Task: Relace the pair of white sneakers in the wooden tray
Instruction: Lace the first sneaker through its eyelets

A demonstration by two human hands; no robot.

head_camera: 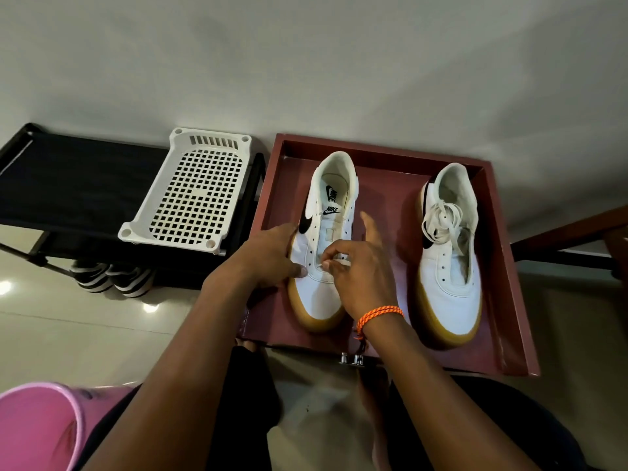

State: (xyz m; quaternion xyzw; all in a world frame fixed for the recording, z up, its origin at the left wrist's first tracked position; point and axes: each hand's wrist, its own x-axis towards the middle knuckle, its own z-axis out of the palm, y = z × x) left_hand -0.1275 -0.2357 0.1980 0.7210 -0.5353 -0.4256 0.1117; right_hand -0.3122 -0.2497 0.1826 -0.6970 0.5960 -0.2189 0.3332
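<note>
Between right fingers (328, 263): lace (341, 262).

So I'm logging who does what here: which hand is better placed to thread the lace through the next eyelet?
The right hand: it already pinches the lace end at the left sneaker's lower eyelets. The left hand grips that sneaker's side, steadying it.

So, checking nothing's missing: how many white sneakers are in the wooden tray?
2: one white gum-soled sneaker at the reddish wooden tray's left, under both hands; the other at its right, untouched.
</note>
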